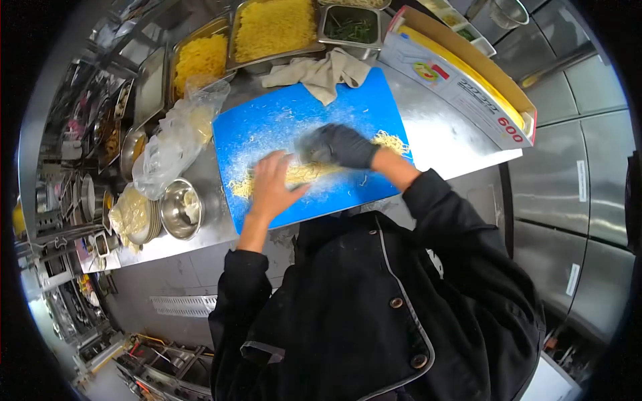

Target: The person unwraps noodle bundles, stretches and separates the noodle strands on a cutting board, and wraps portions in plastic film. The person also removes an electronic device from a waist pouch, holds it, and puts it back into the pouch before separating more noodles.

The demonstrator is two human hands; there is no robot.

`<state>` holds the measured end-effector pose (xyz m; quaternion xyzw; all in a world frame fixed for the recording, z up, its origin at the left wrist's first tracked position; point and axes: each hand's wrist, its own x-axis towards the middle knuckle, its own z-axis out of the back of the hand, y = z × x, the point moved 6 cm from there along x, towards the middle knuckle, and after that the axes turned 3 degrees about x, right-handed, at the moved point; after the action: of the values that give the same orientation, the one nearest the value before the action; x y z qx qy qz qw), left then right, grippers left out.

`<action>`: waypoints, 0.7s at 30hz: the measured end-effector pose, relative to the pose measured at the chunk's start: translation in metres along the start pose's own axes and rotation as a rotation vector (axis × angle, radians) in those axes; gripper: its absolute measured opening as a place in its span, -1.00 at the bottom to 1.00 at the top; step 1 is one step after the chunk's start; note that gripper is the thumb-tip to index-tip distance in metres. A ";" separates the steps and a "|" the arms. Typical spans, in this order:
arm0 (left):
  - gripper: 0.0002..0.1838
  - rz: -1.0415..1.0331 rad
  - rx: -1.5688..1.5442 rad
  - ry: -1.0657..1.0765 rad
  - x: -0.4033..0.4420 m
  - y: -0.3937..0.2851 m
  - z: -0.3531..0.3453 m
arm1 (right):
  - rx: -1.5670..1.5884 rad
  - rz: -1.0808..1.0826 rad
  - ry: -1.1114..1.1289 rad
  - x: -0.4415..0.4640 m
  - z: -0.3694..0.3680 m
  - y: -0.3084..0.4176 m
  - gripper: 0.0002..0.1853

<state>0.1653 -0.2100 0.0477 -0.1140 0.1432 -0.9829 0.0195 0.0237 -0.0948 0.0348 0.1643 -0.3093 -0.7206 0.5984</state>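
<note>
A blue cutting board (254, 130) dusted with white flour lies on the metal counter. Thin pale-yellow noodles (304, 175) stretch across it in a long row, with loose strands at both ends. My left hand (271, 184), bare, rests at the left part of the row with its fingers stretched and thumb apart. Over the right part of the noodles is my right hand (338, 147), in a black glove. Motion smears its fingers, and whether it grips noodles does not show. A crumpled beige cloth (324, 75) overlaps the board's far edge.
Behind the board stand metal trays of yellow food (274, 30) and a pan of chopped greens (351, 27). A long wrap box (461, 83) lies at right. On the left are a plastic bag (170, 150), a steel bowl (182, 210) and wrapped stacked plates (137, 217).
</note>
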 end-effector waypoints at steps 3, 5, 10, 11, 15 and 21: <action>-0.33 -0.136 -0.173 0.021 0.041 -0.055 -0.035 | -0.176 -0.183 -0.017 -0.061 0.062 -0.039 -0.54; -0.33 -0.210 -0.236 0.028 0.068 -0.093 -0.049 | -0.259 -0.222 -0.010 -0.089 0.074 -0.054 -0.54; -0.38 -0.254 -0.242 0.154 0.100 -0.120 -0.088 | -0.240 -0.168 0.060 -0.121 0.066 -0.061 -0.55; -0.39 -0.253 -0.232 0.203 0.101 -0.119 -0.098 | -0.300 -0.224 0.075 -0.126 0.058 -0.070 -0.52; -0.49 -0.252 -0.359 0.214 0.103 -0.111 -0.104 | -0.126 -0.588 0.124 -0.145 0.074 -0.093 -0.52; -0.57 -0.208 -0.312 0.060 0.111 -0.133 -0.076 | -0.184 -0.327 -0.165 -0.149 0.080 -0.069 -0.52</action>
<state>0.0395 -0.0693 0.0389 -0.1005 0.2818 -0.9485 -0.1043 -0.0428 0.0749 0.0311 0.0972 -0.2591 -0.8444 0.4586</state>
